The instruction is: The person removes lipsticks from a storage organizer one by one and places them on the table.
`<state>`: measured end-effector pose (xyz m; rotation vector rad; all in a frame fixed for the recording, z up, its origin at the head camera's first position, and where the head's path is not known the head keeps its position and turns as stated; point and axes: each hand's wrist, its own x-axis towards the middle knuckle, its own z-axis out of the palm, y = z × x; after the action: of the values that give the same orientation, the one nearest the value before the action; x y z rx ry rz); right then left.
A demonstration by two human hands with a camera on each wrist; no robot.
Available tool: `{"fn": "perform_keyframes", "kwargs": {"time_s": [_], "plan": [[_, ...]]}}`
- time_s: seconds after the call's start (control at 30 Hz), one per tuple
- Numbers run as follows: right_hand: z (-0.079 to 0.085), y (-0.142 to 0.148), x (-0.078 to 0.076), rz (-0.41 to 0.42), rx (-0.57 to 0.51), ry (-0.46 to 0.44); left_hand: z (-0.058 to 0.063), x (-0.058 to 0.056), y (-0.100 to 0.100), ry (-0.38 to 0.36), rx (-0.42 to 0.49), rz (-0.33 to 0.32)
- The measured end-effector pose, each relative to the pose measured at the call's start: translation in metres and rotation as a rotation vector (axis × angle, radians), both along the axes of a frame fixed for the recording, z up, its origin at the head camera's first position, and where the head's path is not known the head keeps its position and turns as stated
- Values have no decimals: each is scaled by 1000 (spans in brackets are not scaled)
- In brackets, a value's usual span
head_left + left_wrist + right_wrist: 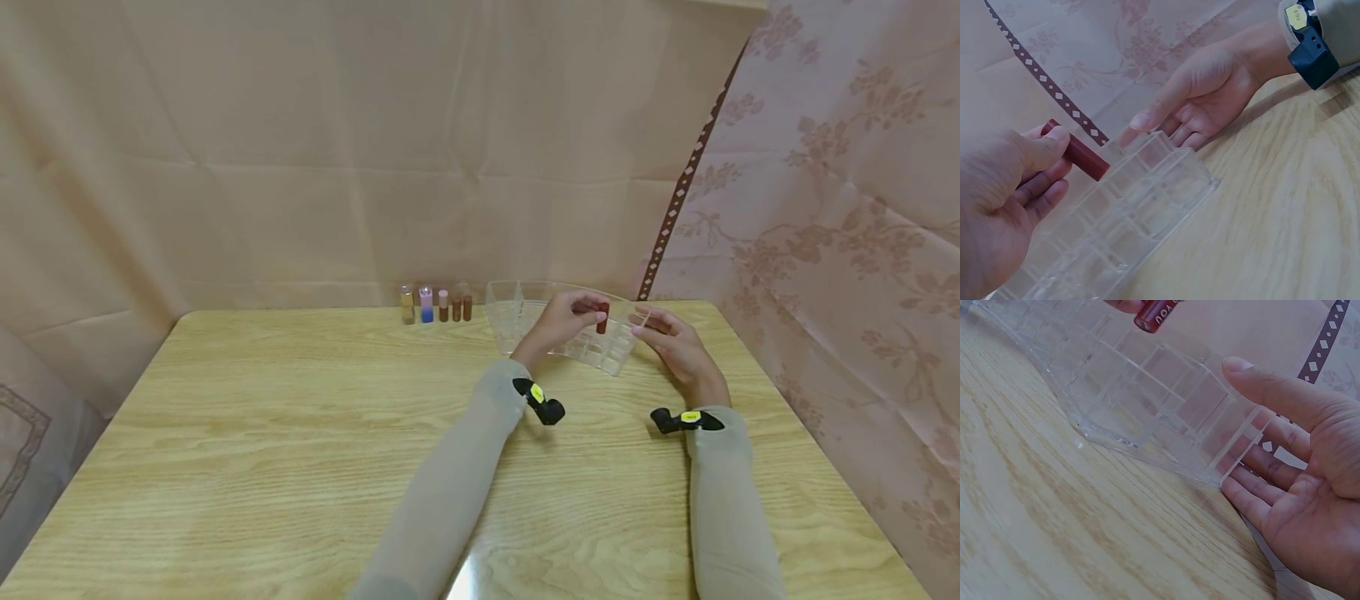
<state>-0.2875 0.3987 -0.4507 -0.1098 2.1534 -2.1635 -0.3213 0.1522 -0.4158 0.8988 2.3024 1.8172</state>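
My left hand (564, 320) pinches a dark red lipstick tube (602, 318) between thumb and fingers, above the clear cosmetics organizer (506, 321). Part of the tube's white lettering shows in the right wrist view. Several see-through compartments (1124, 240) lie below it, and the tube's lower end is close over them. At the organizer's right end my right hand (678, 348) holds the end wall, thumb on the near side over the top and fingers along the outer side. The left forearm and hand hide part of the organizer in the head view.
Left of the organizer, a row of small cosmetics stands at the table's back edge: a gold-capped bottle (407, 305), a pink-and-blue tube (426, 305), a pink-capped tube (443, 306) and brown tubes (467, 307). Behind the wooden table (285, 433) hangs a beige curtain (300, 167).
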Motion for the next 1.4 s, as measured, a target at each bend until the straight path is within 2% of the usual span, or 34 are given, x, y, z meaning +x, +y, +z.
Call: {"fn": "perform_keyframes", "kwargs": {"time_s": [0.23, 0.4, 0.6, 0.73, 0.87, 1.07, 1.17, 1.3, 1.4], "plan": [[-3, 2, -3, 8, -20, 16, 17, -2, -17, 27, -61, -88], [-4, 2, -5, 26, -43, 35, 31, -6, -31, 43, -72, -157], [-4, 2, -6, 42, -57, 58, 46, -9, -56, 37, -104, -197], [-6, 2, -7, 54, -71, 59, 53, -9, -76, 21, -79, -205], [-7, 4, -8, 58, -97, 64, 61, -8, -99, 18, -50, -174], [-6, 7, -7, 71, -78, 77, 74, -1, -137, 19, -63, -79], [-6, 9, -6, 76, -72, 80, 78, 2, -156, 4, -57, -27], [-6, 11, -6, 82, -115, 100, 82, 7, -178, -29, -33, 40], [-7, 12, -6, 79, -141, 112, 83, 9, -194, -24, -22, 79]]}}
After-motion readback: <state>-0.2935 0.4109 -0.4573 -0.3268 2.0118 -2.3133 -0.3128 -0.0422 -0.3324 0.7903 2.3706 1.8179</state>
